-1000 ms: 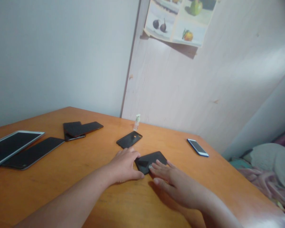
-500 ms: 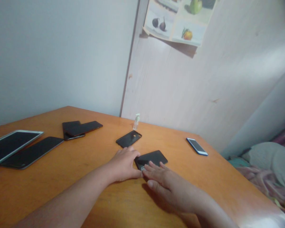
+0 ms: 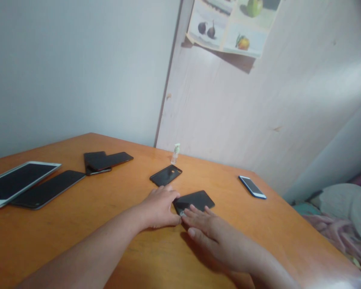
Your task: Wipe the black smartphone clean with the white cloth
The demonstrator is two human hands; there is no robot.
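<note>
We look down on a wooden table (image 3: 156, 257) where two bare hands meet over a black phone (image 3: 196, 199) lying flat near the middle. The left hand (image 3: 160, 209) makes a half-open C around the phone's left end, thumb and fingers braced at opposite edges to hold it. The right hand (image 3: 218, 237) is flattened, palm down, its fingertips over the near edge; something small and pale shows under them, but we cannot tell what it is or whether they grip it. We judge that a hard sideways push could slide or twist the phone out of that light hold, as only one end is braced, and that the pale bit might slip from under the fingers. If the phone skids away from us, it could bump the black phone case (image 3: 165, 176), just beyond the left hand; we cannot tell whether they touch. Behind the case stands a little clear bottle (image 3: 175, 155), likely easy to topple. Well to the left, a white tablet (image 3: 21, 180) overlaps a dark tablet (image 3: 52, 188), with two crossed dark phones (image 3: 111, 161) behind them. Well to the right lies a blue-edged phone (image 3: 252, 188), with bedding (image 3: 343, 208) past the table's edge.
</note>
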